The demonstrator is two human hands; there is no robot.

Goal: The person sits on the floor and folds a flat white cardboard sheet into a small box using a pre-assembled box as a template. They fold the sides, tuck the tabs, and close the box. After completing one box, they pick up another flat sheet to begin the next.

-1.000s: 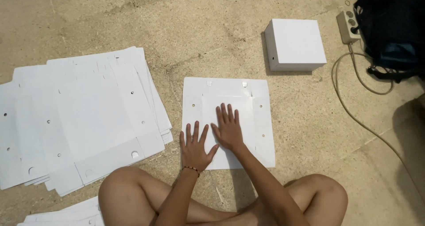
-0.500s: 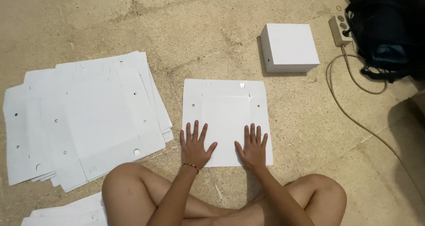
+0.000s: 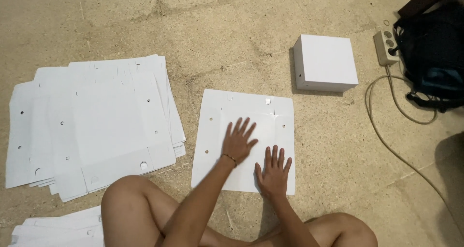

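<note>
The flat white cardboard blank (image 3: 212, 145) lay on the floor (image 3: 232, 39), just right of the stack of blanks (image 3: 96, 126) and below-left of the finished white box (image 3: 325, 62). Both the left hand (image 3: 239, 141) and the right hand (image 3: 273, 168) pressed on it with fingers spread flat, holding nothing. This looked like flattening before folding; the next move would likely call for lifting a scored edge.

white boxes and flat box sheets on a sandy-brown floor

a closed square white cardboard box (image 3: 325, 63) sits up at the right. one flat white cardboard box sheet with small round holes (image 3: 244, 139) lies in the middle, under two flat hands. a big messy pile of flat white cardboard sheets (image 3: 96, 126) lies at the left, and a smaller stack of white sheets (image 3: 58, 230) peeks in at the bottom left corner.
</note>
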